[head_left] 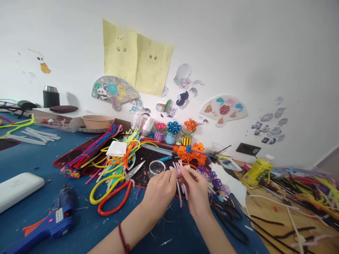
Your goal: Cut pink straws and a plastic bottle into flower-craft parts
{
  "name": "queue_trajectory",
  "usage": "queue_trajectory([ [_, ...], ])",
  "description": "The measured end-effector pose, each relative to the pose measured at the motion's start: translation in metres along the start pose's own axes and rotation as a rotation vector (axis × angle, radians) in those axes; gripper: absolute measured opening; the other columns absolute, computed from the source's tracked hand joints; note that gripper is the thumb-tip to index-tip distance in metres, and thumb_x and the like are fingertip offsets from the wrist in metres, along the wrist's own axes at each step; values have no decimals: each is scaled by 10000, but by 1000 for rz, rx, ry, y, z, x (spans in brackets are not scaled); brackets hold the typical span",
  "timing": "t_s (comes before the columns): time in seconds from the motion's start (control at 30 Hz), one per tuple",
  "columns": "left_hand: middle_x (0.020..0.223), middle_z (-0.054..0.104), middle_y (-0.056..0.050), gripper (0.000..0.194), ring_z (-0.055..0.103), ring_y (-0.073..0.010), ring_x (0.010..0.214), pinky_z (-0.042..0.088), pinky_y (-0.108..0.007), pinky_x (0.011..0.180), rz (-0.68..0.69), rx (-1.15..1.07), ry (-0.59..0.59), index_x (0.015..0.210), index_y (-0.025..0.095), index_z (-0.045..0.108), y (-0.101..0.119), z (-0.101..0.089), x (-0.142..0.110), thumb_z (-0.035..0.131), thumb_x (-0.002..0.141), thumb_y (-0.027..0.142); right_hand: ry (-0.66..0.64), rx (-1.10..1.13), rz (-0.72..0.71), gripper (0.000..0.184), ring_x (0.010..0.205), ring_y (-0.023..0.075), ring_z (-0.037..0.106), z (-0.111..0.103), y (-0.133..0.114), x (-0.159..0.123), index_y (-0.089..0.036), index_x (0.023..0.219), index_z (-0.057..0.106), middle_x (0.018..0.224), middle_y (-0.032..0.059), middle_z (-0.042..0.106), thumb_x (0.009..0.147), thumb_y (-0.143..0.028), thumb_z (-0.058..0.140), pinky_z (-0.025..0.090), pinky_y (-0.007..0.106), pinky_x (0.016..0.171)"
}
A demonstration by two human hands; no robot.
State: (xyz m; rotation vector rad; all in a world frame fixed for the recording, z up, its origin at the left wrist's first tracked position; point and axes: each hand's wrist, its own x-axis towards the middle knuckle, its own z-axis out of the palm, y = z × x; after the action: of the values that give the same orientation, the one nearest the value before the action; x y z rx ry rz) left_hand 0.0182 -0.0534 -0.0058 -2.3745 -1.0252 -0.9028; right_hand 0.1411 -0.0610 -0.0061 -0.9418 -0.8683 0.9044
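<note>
Both hands come together over the blue table, pinching a pale pink flower-like piece (180, 193) with thin strips that stick up above and hang below. My left hand (161, 187) is closed on its left side, and my right hand (196, 186) has thumb and fingers closed on its right. Fingers hide part of the piece. Just left of my left hand stands a clear round cup (157, 167). Farther left lie scissors (127, 183) with red and yellow handles. Purple flowers (215, 183) rest beside my right hand, with black-handled scissors (230, 220) below them.
A blue glue gun (59, 217) and a white case (19, 190) lie at the left. Colourful strip bundles (92, 150) fill the middle left. Behind my hands sit orange flowers (194, 153) and small potted flowers (174, 132). A yellow bottle (258, 169) stands right.
</note>
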Motion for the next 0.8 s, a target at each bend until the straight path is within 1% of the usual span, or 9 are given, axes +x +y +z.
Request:
queue_trajectory([
  [0.07, 776, 604, -44, 201, 606, -166, 675, 504, -253, 576, -5, 0, -14, 983, 120, 534, 0, -1, 1, 373, 902, 32, -6, 15, 14, 251, 591, 120, 498, 0, 1, 0, -143, 693, 702, 651, 14, 613, 672, -371, 805, 408, 248, 570],
  [0.17, 782, 612, -45, 184, 613, -168, 683, 510, -250, 587, -18, -2, -32, 984, 126, 536, -1, 0, 1, 388, 909, 45, -6, 23, 17, 252, 582, 122, 519, 0, 1, 1, -140, 687, 710, 640, 18, 627, 669, -372, 807, 426, 252, 576],
  [0.33, 782, 623, -64, 165, 640, -206, 705, 530, -291, 590, -76, -12, -49, 1008, 112, 533, -3, 3, 1, 391, 929, 87, 32, 46, 19, 252, 576, 121, 546, -5, 2, 6, -144, 714, 719, 648, 17, 643, 641, -360, 827, 451, 249, 579],
  [0.43, 806, 641, -78, 215, 652, -220, 709, 540, -308, 582, -76, -31, -71, 1060, 102, 517, -4, 3, -1, 386, 898, 47, 49, 51, 28, 253, 570, 118, 553, -6, 3, 7, -142, 714, 721, 647, 16, 644, 631, -353, 834, 460, 242, 574],
  [0.53, 872, 659, -100, 299, 660, -218, 750, 557, -310, 612, -67, -27, -130, 1124, 87, 491, -4, 2, -1, 399, 852, 4, 46, 64, 28, 250, 567, 118, 558, -5, 2, 6, -143, 715, 720, 651, 19, 647, 629, -348, 837, 463, 237, 567],
  [0.6, 883, 660, -103, 300, 662, -215, 763, 562, -310, 626, -69, -29, -149, 1120, 88, 491, -4, 1, -1, 399, 847, 5, 46, 63, 30, 253, 569, 122, 563, -5, 2, 6, -143, 719, 721, 654, 23, 651, 624, -345, 840, 465, 239, 567],
  [0.8, 867, 655, -92, 291, 662, -205, 765, 566, -302, 638, -77, -51, -136, 1109, 111, 494, -4, 3, 0, 371, 862, 19, 41, 73, 50, 258, 568, 117, 563, -4, 1, 6, -143, 736, 726, 657, 24, 657, 627, -347, 839, 461, 230, 562],
])
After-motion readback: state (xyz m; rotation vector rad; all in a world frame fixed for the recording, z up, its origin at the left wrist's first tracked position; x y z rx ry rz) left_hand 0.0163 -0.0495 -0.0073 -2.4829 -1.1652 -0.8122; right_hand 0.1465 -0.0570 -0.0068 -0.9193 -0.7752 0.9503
